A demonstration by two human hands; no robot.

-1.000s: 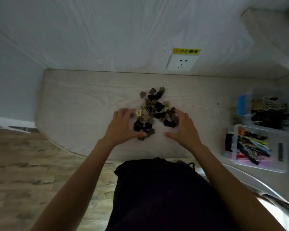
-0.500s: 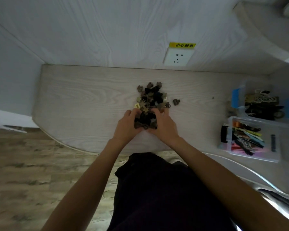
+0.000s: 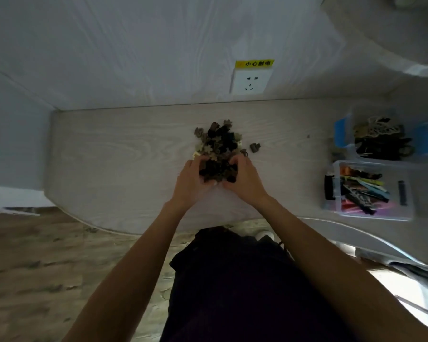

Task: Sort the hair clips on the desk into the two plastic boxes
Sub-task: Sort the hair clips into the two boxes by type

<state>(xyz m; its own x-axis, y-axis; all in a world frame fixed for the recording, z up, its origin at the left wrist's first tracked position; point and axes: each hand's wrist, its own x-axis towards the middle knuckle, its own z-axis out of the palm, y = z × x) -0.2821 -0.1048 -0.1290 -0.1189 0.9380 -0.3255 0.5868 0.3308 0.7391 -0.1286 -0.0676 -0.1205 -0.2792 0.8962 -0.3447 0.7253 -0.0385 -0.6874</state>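
A heap of small black, brown and beige hair clips [image 3: 219, 144] lies in the middle of the pale wooden desk [image 3: 114, 154]. My left hand [image 3: 192, 180] and my right hand [image 3: 245, 180] are cupped together around the near part of the heap, holding a bunch of clips between them. One brown clip [image 3: 255, 147] lies alone just right of the heap. At the right stand two clear plastic boxes: the far box [image 3: 345, 129] has blue handles and holds dark and beige clips; the near box [image 3: 405, 191] holds long colourful clips.
A white wall socket [image 3: 251, 81] with a yellow label sits above the desk's back edge. The desk's curved front edge runs just before my dark-clothed lap. Wooden floor shows at the lower left. A tiny dark speck [image 3: 308, 136] lies near the far box.
My hands, apart on either side of the heap a second ago, have closed together and scooped up its near part. One brown clip was left lying at the right.
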